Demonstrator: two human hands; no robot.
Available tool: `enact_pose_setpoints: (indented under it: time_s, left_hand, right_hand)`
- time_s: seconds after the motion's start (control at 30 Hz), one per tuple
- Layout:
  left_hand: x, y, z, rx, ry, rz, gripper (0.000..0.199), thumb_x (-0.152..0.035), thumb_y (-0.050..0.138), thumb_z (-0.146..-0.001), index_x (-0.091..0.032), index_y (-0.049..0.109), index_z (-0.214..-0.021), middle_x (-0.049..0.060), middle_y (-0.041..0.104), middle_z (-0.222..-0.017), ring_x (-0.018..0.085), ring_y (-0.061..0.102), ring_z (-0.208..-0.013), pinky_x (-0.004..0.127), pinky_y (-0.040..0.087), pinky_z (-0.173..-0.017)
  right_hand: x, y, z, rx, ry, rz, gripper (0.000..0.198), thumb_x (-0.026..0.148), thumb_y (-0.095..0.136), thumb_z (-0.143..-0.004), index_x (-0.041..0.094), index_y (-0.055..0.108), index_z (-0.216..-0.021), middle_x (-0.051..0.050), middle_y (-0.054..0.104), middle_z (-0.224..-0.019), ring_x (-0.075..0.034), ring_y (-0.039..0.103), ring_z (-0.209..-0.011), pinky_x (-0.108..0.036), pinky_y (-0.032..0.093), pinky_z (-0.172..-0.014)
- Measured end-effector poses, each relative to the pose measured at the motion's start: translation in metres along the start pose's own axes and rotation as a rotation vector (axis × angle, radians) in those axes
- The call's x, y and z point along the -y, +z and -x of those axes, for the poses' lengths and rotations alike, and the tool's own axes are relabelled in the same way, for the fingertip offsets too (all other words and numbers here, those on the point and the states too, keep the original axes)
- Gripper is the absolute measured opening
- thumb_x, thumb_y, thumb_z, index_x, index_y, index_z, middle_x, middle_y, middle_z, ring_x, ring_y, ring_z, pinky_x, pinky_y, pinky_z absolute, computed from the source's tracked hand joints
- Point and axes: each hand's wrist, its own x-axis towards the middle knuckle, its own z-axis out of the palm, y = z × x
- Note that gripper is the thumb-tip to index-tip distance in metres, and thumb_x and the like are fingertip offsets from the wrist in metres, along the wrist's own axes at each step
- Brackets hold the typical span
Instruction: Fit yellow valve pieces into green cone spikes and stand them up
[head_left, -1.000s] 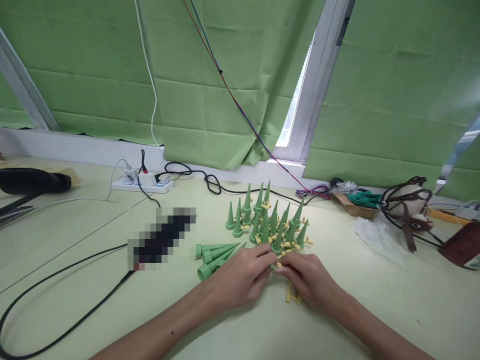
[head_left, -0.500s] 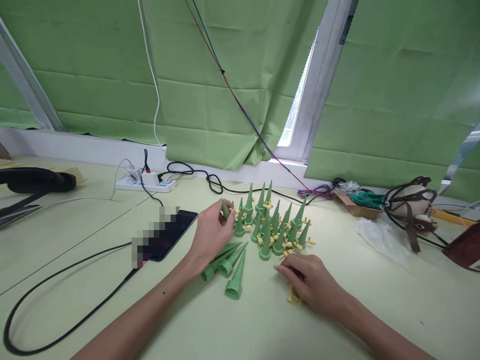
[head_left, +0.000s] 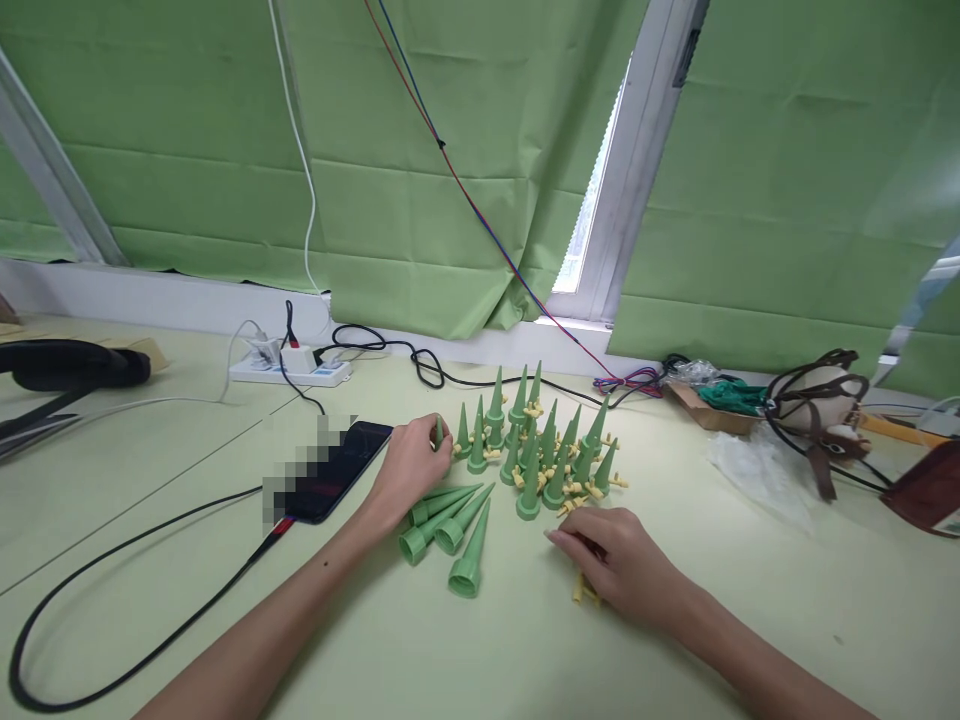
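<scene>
My left hand is closed around a hollow green plastic watering spike, whose tip pokes up between the fingers; its base is hidden. Right of that hand stands a cluster of upright green spikes with small yellow valves on their sides. Several loose green spikes lie on the table below my left wrist, open ends toward me. My right hand rests at the cluster's near right side, fingers curled; what they hold, if anything, is hidden. Yellow plastic pieces show from beneath it.
A dark phone with a black cable lies left of my left hand. Behind are a white power strip and a black cord. At the right are a crumpled plastic bag, a cardboard box and a brown strapped item.
My left hand has shifted slightly left and down with the spike, away from the cluster, uncovering an upright spike at its left edge. My right hand stays in nearly the same place.
</scene>
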Motion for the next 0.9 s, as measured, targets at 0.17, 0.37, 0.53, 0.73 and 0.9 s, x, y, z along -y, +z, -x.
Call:
enact_pose_setpoints:
  time_s: [0.17,0.37,0.53,0.73,0.9]
  left_hand:
    - [-0.003,0.002,0.001,0.032,0.035,0.013,0.015,-0.026,0.052,-0.082,-0.02,0.061,-0.072,0.002,0.064,-0.065,0.019,0.058,-0.063,0.028,0.039,-0.062]
    - [-0.005,0.005,0.003,0.036,0.06,0.024,0.019,-0.032,0.052,-0.086,-0.02,0.058,-0.072,0.003,0.065,-0.069,0.02,0.059,-0.065,0.028,0.041,-0.06]
    - [-0.007,0.007,0.005,0.051,0.053,0.059,0.014,-0.032,0.052,-0.088,-0.02,0.057,-0.084,0.005,0.068,-0.077,0.02,0.063,-0.073,0.027,0.045,-0.063]
    - [-0.012,0.002,0.008,-0.028,0.034,0.054,0.02,-0.027,0.056,-0.082,-0.018,0.051,-0.1,0.006,0.065,-0.089,0.018,0.063,-0.07,0.027,0.045,-0.06]
    - [-0.026,-0.004,0.019,0.093,0.226,-0.019,0.011,-0.024,0.053,-0.082,-0.021,0.053,-0.071,0.002,0.061,-0.069,0.019,0.057,-0.064,0.028,0.038,-0.057]
  right_hand:
    - [-0.001,0.0,0.0,-0.001,-0.001,0.001,0.037,0.03,0.044,-0.104,0.019,0.055,-0.071,0.001,0.053,-0.06,-0.012,0.045,-0.053,-0.026,0.033,-0.055]
    - [0.001,-0.001,0.0,0.025,0.003,-0.012,0.036,0.03,0.045,-0.103,0.019,0.054,-0.071,0.001,0.053,-0.062,-0.012,0.045,-0.055,-0.026,0.034,-0.056]
    - [0.001,-0.002,0.0,0.034,0.005,-0.003,0.037,0.029,0.045,-0.103,0.019,0.053,-0.069,0.002,0.049,-0.061,-0.012,0.042,-0.054,-0.026,0.034,-0.056]
    - [0.001,-0.003,0.0,0.018,-0.003,0.017,0.036,0.029,0.044,-0.104,0.019,0.055,-0.07,0.002,0.051,-0.061,-0.012,0.044,-0.054,-0.026,0.035,-0.055]
    - [0.0,-0.003,0.0,0.013,0.004,0.024,0.037,0.03,0.044,-0.103,0.02,0.053,-0.068,0.002,0.049,-0.06,-0.012,0.043,-0.054,-0.026,0.034,-0.055]
